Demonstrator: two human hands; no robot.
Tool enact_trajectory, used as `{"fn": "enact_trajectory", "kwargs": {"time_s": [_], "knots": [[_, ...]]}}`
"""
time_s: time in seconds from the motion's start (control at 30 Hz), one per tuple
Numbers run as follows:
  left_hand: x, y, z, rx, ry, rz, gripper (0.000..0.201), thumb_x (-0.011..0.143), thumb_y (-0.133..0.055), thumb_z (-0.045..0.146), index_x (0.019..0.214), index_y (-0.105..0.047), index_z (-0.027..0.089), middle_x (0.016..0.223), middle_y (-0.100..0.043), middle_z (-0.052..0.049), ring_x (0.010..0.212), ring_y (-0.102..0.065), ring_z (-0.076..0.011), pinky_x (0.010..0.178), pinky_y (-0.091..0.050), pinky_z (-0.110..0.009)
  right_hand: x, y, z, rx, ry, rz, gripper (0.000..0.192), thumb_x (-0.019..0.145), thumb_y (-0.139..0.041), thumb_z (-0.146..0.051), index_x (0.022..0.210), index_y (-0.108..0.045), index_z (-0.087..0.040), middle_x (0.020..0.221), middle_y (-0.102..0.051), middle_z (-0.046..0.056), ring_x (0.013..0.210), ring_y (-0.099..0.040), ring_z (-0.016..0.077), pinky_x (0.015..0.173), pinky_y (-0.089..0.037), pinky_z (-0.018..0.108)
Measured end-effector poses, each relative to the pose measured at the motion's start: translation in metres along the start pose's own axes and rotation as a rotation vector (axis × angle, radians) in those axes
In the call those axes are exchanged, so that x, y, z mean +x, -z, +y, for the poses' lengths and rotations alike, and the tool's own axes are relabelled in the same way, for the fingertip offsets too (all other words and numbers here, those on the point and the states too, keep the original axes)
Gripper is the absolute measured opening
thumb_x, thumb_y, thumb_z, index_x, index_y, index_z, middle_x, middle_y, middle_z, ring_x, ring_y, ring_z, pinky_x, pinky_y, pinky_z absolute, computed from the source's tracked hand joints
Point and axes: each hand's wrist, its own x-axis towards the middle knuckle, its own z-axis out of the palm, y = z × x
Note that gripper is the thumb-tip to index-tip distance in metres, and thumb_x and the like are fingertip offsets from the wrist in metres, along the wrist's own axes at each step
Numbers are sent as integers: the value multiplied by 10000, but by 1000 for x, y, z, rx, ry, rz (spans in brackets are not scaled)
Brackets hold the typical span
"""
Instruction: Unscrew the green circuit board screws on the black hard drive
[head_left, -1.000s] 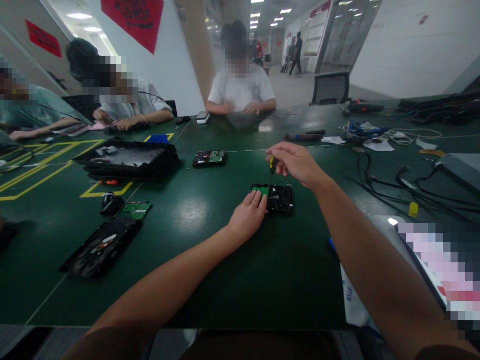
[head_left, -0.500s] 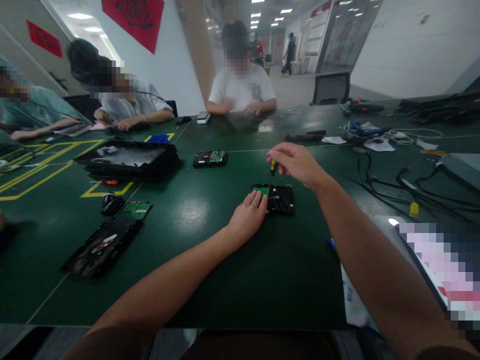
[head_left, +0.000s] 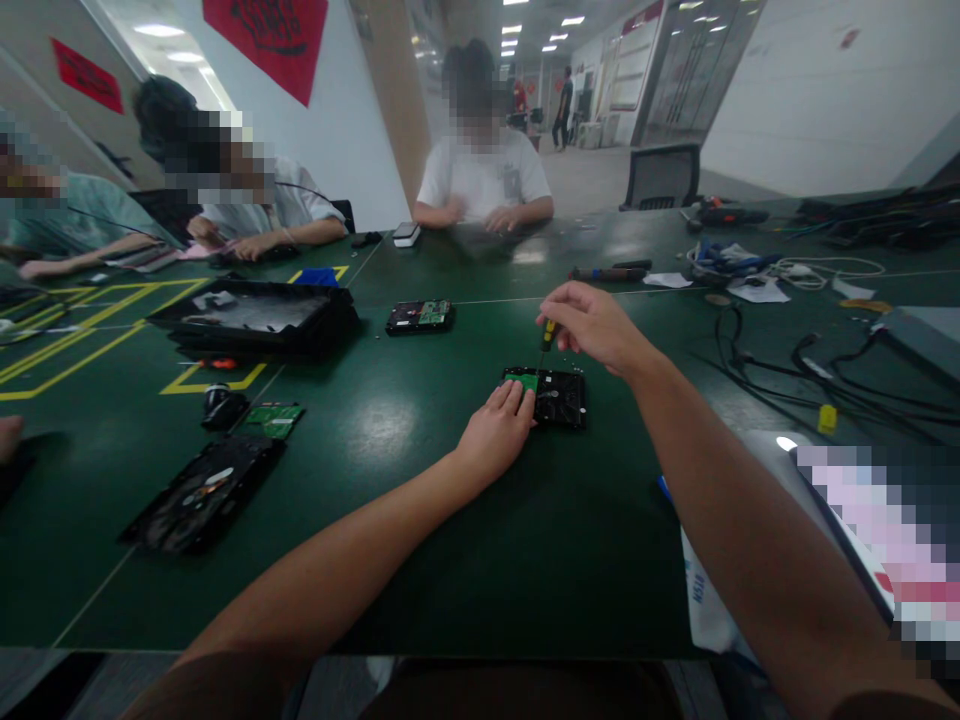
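Now the green table (head_left: 420,560) carries a black tray (head_left: 255,320) at far left. Near the middle lies a hard drive (head_left: 559,398); the left hand (head_left: 496,432) presses flat on its near left corner, fingers together. Above it, the right hand (head_left: 596,325) pinches a small screwdriver (head_left: 547,338), tip down on the drive.

A second hard drive (head_left: 419,316) is lying circuit side up toward the far middle of the green table (head_left: 420,560); black stacked trays (head_left: 251,322) are sitting beside it toward the left edge. An opened drive (head_left: 201,495) is resting near the near left corner, a loose green circuit board (head_left: 275,418) lying just beyond it. Black cables (head_left: 795,365) are trailing along the right edge. Three seated people are working at the far side
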Motion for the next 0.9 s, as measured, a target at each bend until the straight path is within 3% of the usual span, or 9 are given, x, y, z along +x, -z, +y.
{"fn": "enact_trajectory", "kwargs": {"time_s": [0.07,0.23,0.4,0.67,0.8,0.9], "knots": [[0,0,0,-1,1,2,435,1072,-498,283,1442,-552,61,1481,-602,-234,1446,-537,-313,1190,-475,-446,0,-1,-1,31,-2,-32,245,978,-632,-474,962,-660,-231,961,-733,51,551,-576,99,464,-390,284],[0,0,0,-11,5,-5,428,1069,-504,276,1441,-556,71,1490,-596,-230,1447,-536,-312,1171,-495,-442,0,-2,-4,43,1,-44,226,1004,-573,-411,1031,-710,-233,768,-650,20,570,-590,125,481,-404,285],[0,1,0,4,-1,-6,442,1071,-500,283,1444,-555,53,1488,-594,-238,1442,-539,-328,1176,-489,-450,-1,2,-2,-57,25,34,227,926,-696,-446,880,-669,-225,741,-652,18,600,-568,126,498,-404,282],[0,0,0,-5,0,7,424,1062,-516,278,1436,-550,79,1476,-606,-229,1442,-542,-311,1174,-491,-452,0,-1,-3,43,7,-27,264,983,-603,-463,964,-690,-214,1003,-754,75,549,-599,105,456,-394,285],[0,0,0,-7,2,6,426,1066,-506,272,1439,-554,73,1488,-595,-231,1446,-537,-314,1176,-490,-443,0,0,-2,49,-3,-13,229,983,-586,-399,1031,-730,-227,866,-712,51,568,-596,127,470,-389,297],[0,0,0,-5,7,-2,429,1070,-500,280,1442,-556,74,1492,-594,-228,1447,-535,-319,1165,-500,-448,0,2,-1,-23,38,24,195,949,-646,-410,954,-725,-231,756,-653,24,585,-552,126,493,-375,300]]}}
